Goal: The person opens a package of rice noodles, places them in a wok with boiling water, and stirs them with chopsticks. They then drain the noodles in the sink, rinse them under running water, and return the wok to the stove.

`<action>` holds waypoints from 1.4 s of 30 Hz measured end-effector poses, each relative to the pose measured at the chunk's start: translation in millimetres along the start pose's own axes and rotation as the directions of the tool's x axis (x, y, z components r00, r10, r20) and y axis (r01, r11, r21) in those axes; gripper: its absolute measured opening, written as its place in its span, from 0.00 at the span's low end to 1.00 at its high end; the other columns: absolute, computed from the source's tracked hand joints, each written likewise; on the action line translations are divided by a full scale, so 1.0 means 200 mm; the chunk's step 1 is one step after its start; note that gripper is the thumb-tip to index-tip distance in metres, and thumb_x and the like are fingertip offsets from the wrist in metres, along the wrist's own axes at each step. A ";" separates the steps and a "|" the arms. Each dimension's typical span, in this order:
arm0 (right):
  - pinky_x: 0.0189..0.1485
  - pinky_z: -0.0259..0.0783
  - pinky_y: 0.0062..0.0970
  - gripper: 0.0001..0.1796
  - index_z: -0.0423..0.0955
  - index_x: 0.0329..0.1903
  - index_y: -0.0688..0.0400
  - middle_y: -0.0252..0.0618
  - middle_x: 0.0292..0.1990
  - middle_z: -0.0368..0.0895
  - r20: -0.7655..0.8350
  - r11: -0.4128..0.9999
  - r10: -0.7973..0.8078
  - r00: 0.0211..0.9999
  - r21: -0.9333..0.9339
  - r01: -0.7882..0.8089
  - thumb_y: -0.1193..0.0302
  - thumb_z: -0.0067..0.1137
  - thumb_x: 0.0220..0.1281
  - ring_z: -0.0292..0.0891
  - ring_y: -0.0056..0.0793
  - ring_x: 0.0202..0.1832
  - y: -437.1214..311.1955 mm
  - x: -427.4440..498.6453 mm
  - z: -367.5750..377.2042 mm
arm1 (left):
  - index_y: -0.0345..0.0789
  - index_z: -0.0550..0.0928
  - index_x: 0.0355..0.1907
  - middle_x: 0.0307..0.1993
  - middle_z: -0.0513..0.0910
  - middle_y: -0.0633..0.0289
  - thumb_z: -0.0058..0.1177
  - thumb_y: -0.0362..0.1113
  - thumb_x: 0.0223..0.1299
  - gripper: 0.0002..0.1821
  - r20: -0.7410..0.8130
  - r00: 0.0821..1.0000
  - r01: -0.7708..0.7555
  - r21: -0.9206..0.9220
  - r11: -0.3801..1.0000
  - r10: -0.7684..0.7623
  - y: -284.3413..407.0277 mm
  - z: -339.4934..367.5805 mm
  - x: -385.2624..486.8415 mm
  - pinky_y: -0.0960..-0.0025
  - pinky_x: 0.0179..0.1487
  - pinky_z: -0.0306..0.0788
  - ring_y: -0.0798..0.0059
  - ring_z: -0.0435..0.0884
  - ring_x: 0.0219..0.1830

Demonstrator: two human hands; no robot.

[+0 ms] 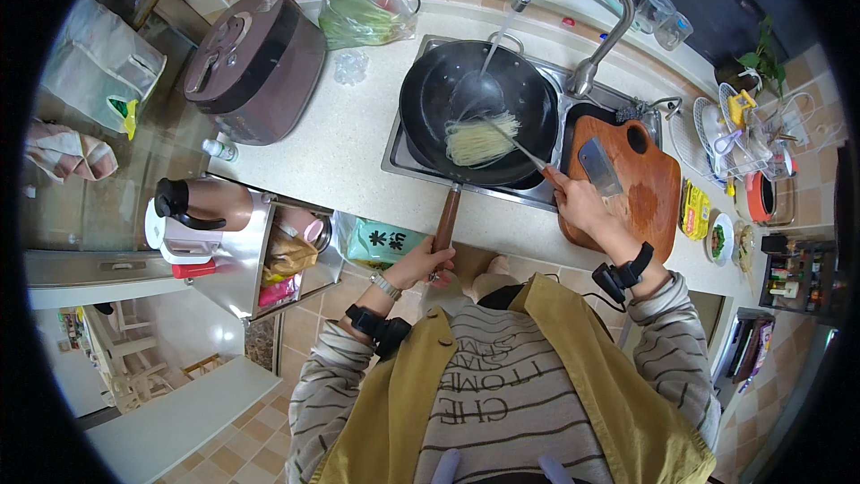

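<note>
My left hand (pixel 433 262) grips the wooden handle (pixel 448 218) of a black wok (pixel 420 97). The wok rests over the steel sink, with pale rice noodles (pixel 480 141) inside it. Water runs from the curved faucet (pixel 621 3) into the wok. My right hand (pixel 579 203) is closed around the wooden grip of a metal utensil (pixel 514 140); its far end reaches into the noodles and is partly hidden. Just right of that hand, a cleaver (pixel 600 165) lies on a wooden cutting board (pixel 648 195).
An electric pressure cooker (pixel 269 74) and a plastic bag of green vegetables (pixel 366 10) stand at the left of the counter. Beyond the board are a dish rack (pixel 729 128), a yellow packet (pixel 695 210) and a bowl of chopped greens (pixel 719 240). An open drawer (pixel 302 249) juts out at left.
</note>
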State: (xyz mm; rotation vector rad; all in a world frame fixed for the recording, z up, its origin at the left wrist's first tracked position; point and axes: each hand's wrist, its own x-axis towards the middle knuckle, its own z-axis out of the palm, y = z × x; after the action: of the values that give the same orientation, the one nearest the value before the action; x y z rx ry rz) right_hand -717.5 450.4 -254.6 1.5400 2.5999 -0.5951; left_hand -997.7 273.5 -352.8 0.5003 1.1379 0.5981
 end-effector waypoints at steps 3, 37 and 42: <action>0.41 0.72 0.46 0.27 0.69 0.60 0.52 0.61 0.30 0.78 -0.103 0.997 -0.029 0.994 0.071 0.037 0.75 0.51 0.54 0.76 0.56 0.34 -0.01 -0.09 -0.04 | 0.36 0.63 0.47 0.31 0.78 0.62 0.54 0.45 0.62 0.21 0.040 0.999 0.038 -0.066 0.997 -0.035 -0.01 -0.02 0.02 0.72 0.25 0.74 0.74 0.78 0.22; 0.46 0.71 0.47 0.24 0.68 0.59 0.60 0.64 0.33 0.77 0.124 0.994 0.091 0.988 -0.069 -0.083 0.72 0.48 0.58 0.76 0.58 0.39 -0.22 -0.32 -0.18 | 0.34 0.61 0.46 0.23 0.74 0.61 0.49 0.46 0.62 0.21 -0.032 0.999 0.015 0.094 0.995 -0.012 -0.01 -0.02 0.04 0.77 0.14 0.65 0.80 0.70 0.14; 0.44 0.71 0.47 0.25 0.67 0.61 0.58 0.64 0.33 0.77 -0.040 0.990 0.059 0.997 0.127 -0.054 0.72 0.48 0.59 0.75 0.60 0.38 -0.25 -0.05 -0.04 | 0.34 0.62 0.46 0.23 0.73 0.63 0.50 0.45 0.62 0.20 -0.014 1.000 0.011 0.065 0.998 -0.010 -0.01 -0.01 0.03 0.77 0.15 0.66 0.81 0.69 0.13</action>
State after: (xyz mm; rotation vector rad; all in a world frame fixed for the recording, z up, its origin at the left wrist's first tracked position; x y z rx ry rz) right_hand -754.3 423.0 -229.7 1.6753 2.5860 -0.7421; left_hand -997.9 276.1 -358.0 0.5466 1.1749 0.5572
